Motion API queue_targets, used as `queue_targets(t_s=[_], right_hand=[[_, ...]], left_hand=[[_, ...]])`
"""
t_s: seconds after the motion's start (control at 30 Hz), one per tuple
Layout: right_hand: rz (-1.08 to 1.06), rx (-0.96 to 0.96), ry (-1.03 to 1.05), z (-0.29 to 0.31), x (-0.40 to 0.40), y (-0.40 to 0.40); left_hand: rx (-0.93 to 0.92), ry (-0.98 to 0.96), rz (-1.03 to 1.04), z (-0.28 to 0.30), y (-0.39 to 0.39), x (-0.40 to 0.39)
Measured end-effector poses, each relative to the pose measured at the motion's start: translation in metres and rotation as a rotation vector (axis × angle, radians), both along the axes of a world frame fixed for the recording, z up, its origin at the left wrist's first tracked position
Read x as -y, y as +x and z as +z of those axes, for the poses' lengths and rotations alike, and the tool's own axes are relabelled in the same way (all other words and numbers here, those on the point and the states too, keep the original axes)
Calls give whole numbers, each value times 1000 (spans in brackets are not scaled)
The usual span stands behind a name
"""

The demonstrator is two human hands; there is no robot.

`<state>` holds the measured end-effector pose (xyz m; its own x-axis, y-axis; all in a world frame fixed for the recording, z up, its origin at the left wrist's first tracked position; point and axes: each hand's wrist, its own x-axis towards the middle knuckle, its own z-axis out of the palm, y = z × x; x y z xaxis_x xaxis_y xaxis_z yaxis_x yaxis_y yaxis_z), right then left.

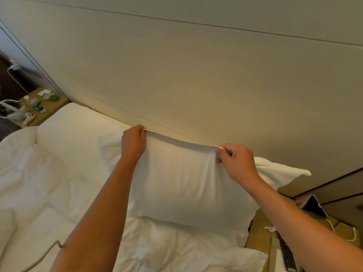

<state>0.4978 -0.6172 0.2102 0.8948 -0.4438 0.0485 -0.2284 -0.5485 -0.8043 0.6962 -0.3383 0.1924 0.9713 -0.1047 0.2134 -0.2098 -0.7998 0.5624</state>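
Both hands grip the top edge of a white pillow [186,185], which is held up in front of the padded headboard [176,85] near the head of the bed [25,230]. The left hand [133,143] is curled over the edge near the pillow's left corner. The right hand [236,162] pinches bunched fabric between thumb and fingers further along, so the cloth runs taut between the two. The pillow's far right corner sticks out past the right hand, and its lower edge hangs down to the rumpled white duvet [49,183]. Beyond the bed on the left, a bedside desk [53,107] carries a white headset [11,111], a controller [29,117] and a small bottle [37,106]. On the right, another desk [259,232] holds a dark remote [286,254], a propped tablet [314,206] and a white cable [351,235].
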Motion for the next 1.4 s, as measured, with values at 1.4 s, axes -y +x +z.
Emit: queue_targets(t_s=[1.4], right_hand=[[503, -386, -632, -155, -26, 198]], left_hand=[[-647, -266, 114, -203, -64, 66]])
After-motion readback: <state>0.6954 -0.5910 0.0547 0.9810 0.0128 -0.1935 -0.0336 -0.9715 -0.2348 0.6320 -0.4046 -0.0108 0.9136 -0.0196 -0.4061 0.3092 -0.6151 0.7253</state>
